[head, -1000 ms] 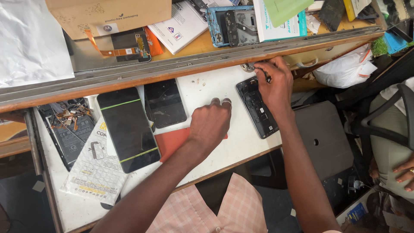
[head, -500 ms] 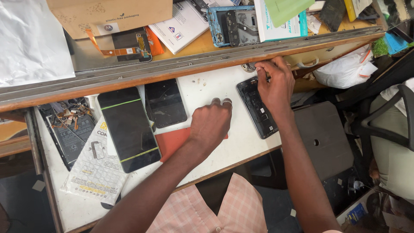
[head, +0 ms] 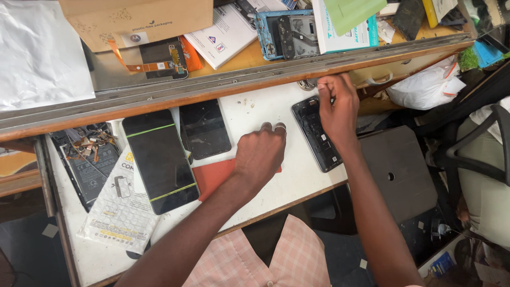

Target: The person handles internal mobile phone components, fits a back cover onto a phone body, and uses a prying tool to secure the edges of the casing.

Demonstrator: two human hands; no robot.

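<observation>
My left hand (head: 260,154) rests as a closed fist on the white pull-out shelf (head: 249,109), at the edge of a red mat (head: 212,178), holding nothing. My right hand (head: 336,106) lies over the upper end of an opened black phone (head: 321,146) at the shelf's right side. Its fingertips are pinched together at the phone's top edge, just under the desk's rail. The phone's lower half shows its bare inner parts. Whether a small part sits between the fingers is hidden.
Left of the fist lie a dark phone screen (head: 204,129), a black screen with green lines (head: 159,159), a white packet (head: 119,212) and another opened phone (head: 87,159). The desk above holds a cardboard box (head: 138,18) and a blue phone frame (head: 287,32). A grey stool (head: 396,170) stands at the right.
My right hand's fingers have drawn together at the top edge of the opened phone. The left fist has stayed where it was.
</observation>
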